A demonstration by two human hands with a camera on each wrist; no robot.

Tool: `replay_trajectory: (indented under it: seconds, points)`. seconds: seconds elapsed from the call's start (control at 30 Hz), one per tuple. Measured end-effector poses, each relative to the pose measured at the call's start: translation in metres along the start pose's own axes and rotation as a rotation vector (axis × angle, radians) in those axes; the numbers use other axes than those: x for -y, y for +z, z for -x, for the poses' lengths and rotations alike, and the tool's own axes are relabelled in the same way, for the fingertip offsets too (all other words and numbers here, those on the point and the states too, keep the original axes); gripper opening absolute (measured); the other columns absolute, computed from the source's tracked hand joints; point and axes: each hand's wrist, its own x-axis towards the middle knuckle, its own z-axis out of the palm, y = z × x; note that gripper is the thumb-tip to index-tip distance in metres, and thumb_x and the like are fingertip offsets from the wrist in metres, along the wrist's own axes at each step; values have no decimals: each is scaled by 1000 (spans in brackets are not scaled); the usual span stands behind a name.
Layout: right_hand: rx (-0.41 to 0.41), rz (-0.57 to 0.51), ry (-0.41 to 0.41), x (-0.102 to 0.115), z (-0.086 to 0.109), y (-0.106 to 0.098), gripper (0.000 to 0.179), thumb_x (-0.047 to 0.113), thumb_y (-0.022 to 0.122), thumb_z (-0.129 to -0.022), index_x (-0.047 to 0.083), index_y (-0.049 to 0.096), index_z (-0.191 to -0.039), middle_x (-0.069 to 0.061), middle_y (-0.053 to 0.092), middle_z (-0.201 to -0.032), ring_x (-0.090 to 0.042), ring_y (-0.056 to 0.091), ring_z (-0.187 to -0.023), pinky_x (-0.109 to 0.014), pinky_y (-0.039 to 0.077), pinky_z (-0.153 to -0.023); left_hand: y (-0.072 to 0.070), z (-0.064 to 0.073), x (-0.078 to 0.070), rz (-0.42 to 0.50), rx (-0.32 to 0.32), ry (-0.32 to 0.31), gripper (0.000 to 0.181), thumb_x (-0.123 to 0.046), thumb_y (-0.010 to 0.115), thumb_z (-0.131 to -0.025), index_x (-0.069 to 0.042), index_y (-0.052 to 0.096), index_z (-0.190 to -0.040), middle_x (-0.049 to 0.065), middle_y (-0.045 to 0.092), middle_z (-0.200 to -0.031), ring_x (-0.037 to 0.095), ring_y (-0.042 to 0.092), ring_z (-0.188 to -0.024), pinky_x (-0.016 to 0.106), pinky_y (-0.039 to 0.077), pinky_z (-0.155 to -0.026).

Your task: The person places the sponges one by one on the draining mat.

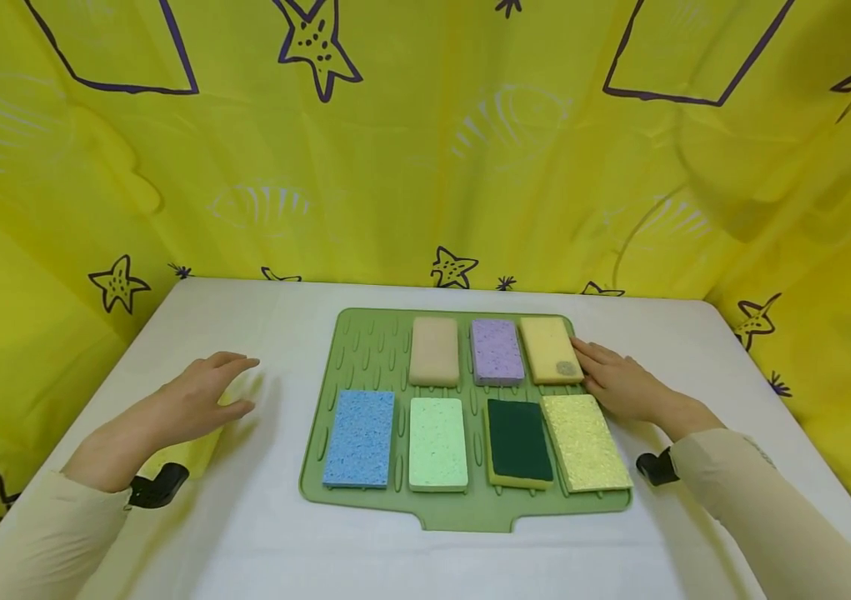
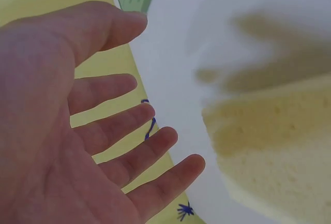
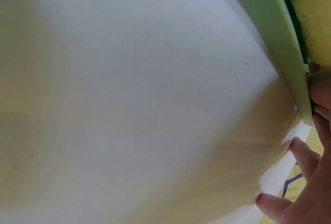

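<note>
My left hand [image 1: 188,400] is held over the table's left part, fingers spread and nothing in them. Under it, partly hidden by the wrist, lies a large pale yellow sponge [image 2: 279,151]. My right hand [image 1: 623,385] is at the right edge of the green ribbed mat [image 1: 365,333], fingers extended; in the right wrist view its fingertips are right by the mat's rim. Closest to it are a yellow sponge with a grey round spot [image 1: 548,350] and a speckled yellow sponge [image 1: 586,442].
Also on the mat are beige [image 1: 435,352], purple [image 1: 497,352], blue [image 1: 360,437] and mint green [image 1: 438,443] sponges, plus a sponge with a dark green top [image 1: 518,442]. A white cloth [image 1: 267,542] covers the table; a yellow patterned curtain [image 1: 395,167] stands behind it.
</note>
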Motion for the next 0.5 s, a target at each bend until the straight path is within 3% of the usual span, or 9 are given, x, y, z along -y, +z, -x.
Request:
replay_trajectory:
  seconds: [0.2,0.5]
  points:
    - [-7,38,-3,-1,0,3,55,17,47,-104,-2,32,-153,-23,31,-158,-49,34,-140,-78,34,-98,-2,7,13,-4,53,-32,62,-23,68,-92,6,45,-141,35,44,-141,58,44,-122,69,41,-97]
    - [-16,72,-20,5,-1,-1,52,15,48,-103,-5,37,-149,-25,35,-155,-50,37,-138,-77,38,-94,2,16,31,-11,75,-27,67,-22,73,-87,8,45,-140,37,46,-136,60,46,-118,69,43,-93]
